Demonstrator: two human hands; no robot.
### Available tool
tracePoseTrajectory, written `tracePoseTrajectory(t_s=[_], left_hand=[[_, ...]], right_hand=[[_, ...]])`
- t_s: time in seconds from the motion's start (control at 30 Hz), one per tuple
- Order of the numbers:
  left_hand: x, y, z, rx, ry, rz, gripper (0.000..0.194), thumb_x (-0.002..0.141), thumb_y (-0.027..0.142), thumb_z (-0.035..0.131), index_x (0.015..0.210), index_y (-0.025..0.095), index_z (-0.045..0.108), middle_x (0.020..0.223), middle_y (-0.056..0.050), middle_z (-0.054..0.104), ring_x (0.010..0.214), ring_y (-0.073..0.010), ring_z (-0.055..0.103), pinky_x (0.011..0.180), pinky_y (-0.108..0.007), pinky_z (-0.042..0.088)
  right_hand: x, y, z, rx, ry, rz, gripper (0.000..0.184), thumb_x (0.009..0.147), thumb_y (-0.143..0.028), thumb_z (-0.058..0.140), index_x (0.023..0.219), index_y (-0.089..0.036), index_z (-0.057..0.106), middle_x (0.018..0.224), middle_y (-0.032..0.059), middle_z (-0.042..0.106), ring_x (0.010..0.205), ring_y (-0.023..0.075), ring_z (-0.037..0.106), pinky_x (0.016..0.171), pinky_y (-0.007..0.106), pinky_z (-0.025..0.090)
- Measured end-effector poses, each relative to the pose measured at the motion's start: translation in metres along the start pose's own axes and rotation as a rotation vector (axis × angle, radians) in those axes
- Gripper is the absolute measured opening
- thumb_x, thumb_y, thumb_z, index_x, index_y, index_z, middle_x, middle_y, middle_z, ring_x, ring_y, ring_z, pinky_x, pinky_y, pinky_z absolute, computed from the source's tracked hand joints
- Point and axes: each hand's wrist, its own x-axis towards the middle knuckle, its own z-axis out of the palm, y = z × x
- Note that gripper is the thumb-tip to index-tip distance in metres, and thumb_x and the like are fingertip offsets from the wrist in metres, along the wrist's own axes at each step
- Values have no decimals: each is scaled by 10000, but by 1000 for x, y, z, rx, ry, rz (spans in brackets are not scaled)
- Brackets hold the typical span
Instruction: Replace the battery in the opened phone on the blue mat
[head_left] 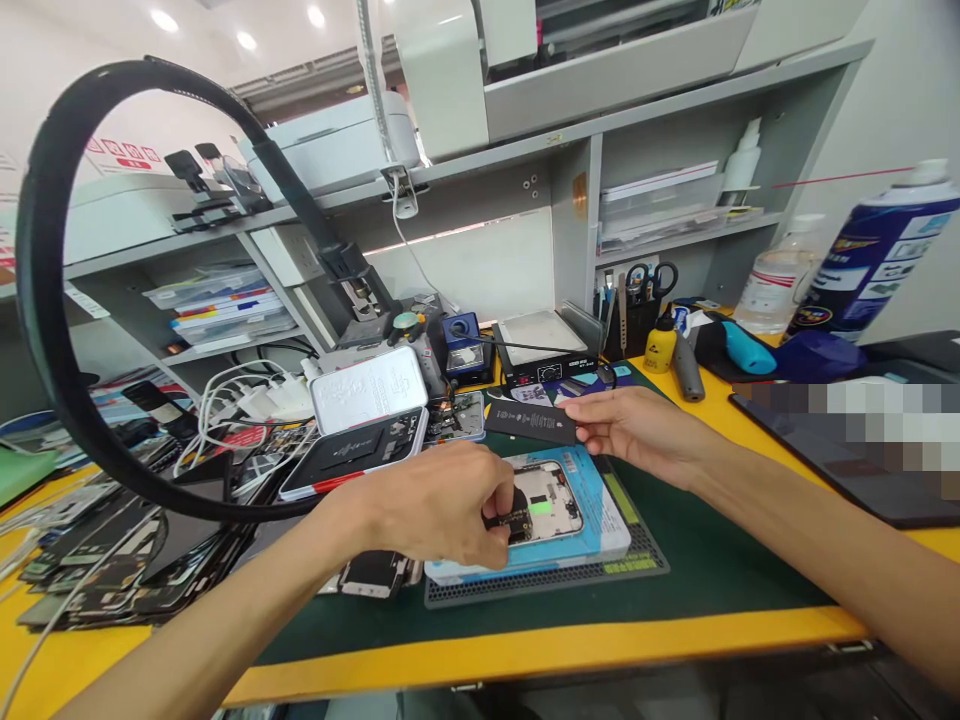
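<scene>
My right hand (637, 430) pinches a flat black phone battery (531, 423) by its right end. It is raised slightly above the mat, behind an opened phone housing (559, 505). My left hand (442, 505) is closed over the housing's left end, with thumb and fingers curled around it; exactly where the fingertips press is hidden. Beside those fingers a dark circuit board (517, 520) shows inside the housing. A small bright green patch (540, 508) lies in the bare battery bay. Underneath the housing is a blue and white box (600, 535).
A grey-edged work mat (637, 565) lies under the box. Left stand an open tin (371, 390) and stacked phone parts (112, 560). A black gooseneck arm (45, 300) arches overhead. Behind are a heating plate (544, 340) and a yellow bottle (660, 345); a dark tablet-like slab (840, 460) lies right.
</scene>
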Motion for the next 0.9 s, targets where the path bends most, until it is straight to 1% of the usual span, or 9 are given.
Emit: tracePoseTrajectory(t_s=[0.13,0.27,0.37,0.53,0.63,0.73,0.8,0.83,0.9], left_hand=[[2,4,-4,10,-40,-6,168,667,152,606,773,274,651,786,19,731,655,-220,645,540,-332,483],[3,6,-6,-17,-69,-13,197,654,89,638,754,254,598,814,20,724,668,-206,636,524,-301,425],[3,6,-8,-77,-71,-23,227,648,61,636,757,254,589,804,34,698,641,-180,602,509,-280,376],[1,6,-14,-254,-29,-66,223,660,56,593,765,253,595,718,56,614,576,-135,507,488,-252,311],[4,1,-19,-409,-19,-83,210,667,79,599,771,260,618,736,43,640,622,-156,545,519,-261,374],[10,-7,-21,-595,-17,-81,203,641,104,654,758,270,645,769,19,677,706,-199,599,644,-319,486],[13,-12,-21,-732,2,-85,192,635,124,665,750,278,656,762,6,678,735,-220,618,706,-354,514],[13,-14,-19,-802,20,-94,177,644,143,660,753,283,657,756,1,676,743,-229,627,709,-364,520],[11,-16,-14,-937,61,-127,129,672,202,646,764,292,654,740,-9,670,712,-236,633,632,-360,515]], right_hand=[[0,0,0,10,4,0,56,852,-124,755,806,-153,765,689,29,627,586,103,572,500,167,527],[0,0,1,20,10,0,103,869,-101,720,802,-159,772,691,38,630,589,107,571,488,163,529],[0,0,1,26,9,0,107,864,-95,725,801,-164,778,702,47,638,598,115,575,483,170,537],[0,0,1,31,9,0,86,850,-90,742,806,-149,786,709,52,647,597,108,571,482,161,537],[2,1,0,36,6,-5,38,837,-111,770,820,-141,787,741,56,665,605,103,583,488,157,536],[6,3,-4,43,3,-10,28,808,-124,805,821,-137,783,739,54,668,611,109,592,485,165,538],[8,4,-5,47,-3,-12,40,798,-131,818,816,-134,782,749,56,673,621,112,599,489,167,543],[9,5,-5,49,-7,-14,47,793,-137,825,811,-133,782,759,58,677,627,112,603,492,166,544],[9,5,-4,53,-17,-19,72,776,-151,846,801,-135,781,768,61,680,632,116,610,496,171,547]])
